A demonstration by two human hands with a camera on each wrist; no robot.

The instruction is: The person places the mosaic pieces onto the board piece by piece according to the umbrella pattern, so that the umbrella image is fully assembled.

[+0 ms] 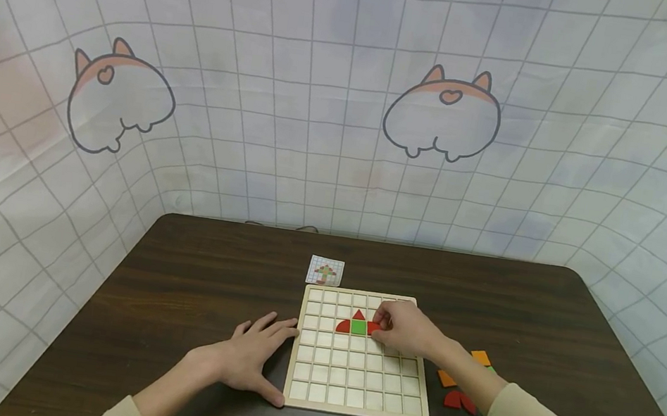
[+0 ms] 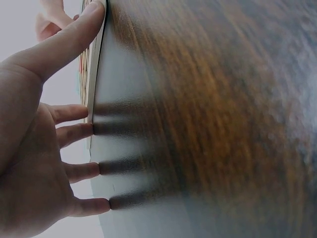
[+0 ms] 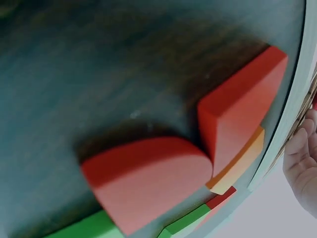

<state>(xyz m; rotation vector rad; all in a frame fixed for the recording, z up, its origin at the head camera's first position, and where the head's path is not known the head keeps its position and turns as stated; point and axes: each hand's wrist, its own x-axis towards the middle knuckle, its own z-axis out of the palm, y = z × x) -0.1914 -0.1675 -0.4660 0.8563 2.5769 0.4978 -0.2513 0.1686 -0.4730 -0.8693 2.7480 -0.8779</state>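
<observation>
A wooden grid board [image 1: 319, 374] lies on the table. A red triangle [image 1: 359, 315] sits above a green square [image 1: 358, 327] in its upper half, and a red quarter-round block [image 1: 344, 327] adjoins the square's left side. On the square's right, my right hand [image 1: 409, 329] pinches another red block [image 1: 372, 328], apparently quarter-round and partly covered by the fingers. My left hand [image 1: 251, 356] spreads its fingers along the board's left edge, thumb near the lower corner. In the left wrist view, the fingertips [image 2: 81, 172] rest on the tabletop and board edge.
Behind the board lies a small pattern card [image 1: 325, 271] with a coloured figure on a grid. Right of the board are loose blocks: orange [image 1: 480, 357], green [image 3: 185, 223] and red [image 3: 148, 173], partly under the right forearm. A printed cloth [image 1: 339, 166] surrounds the dark table [image 1: 222, 270].
</observation>
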